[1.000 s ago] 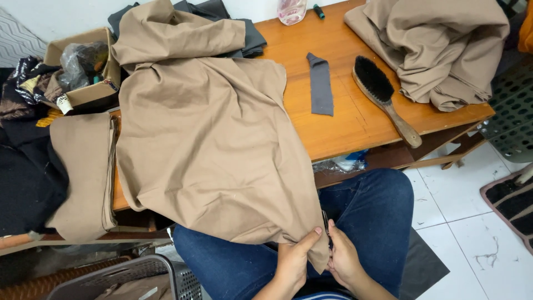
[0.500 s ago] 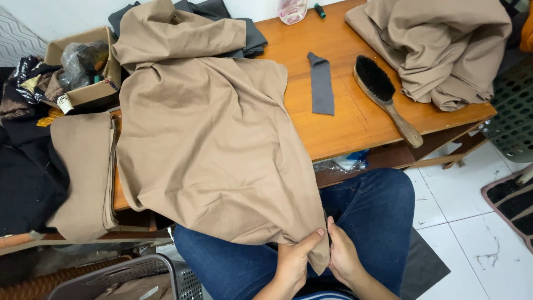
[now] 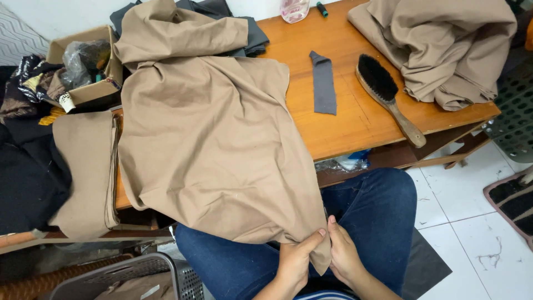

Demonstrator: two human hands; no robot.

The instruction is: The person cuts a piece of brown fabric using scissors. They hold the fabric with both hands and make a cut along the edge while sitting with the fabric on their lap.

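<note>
This looks like a small tailoring workshop: tan fabric pieces [image 3: 211, 150] lie in piles on a wooden table [image 3: 361, 119], with a clothes brush [image 3: 388, 97], a cardboard box [image 3: 83, 72] of scraps and a thread spool [image 3: 322, 8].

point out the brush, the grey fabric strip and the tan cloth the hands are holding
brush [image 3: 376, 78], head view, on its black bristles
grey fabric strip [image 3: 323, 86], head view, mid-length of the strip
tan cloth [image 3: 216, 139], head view, middle of the spread panel
</note>
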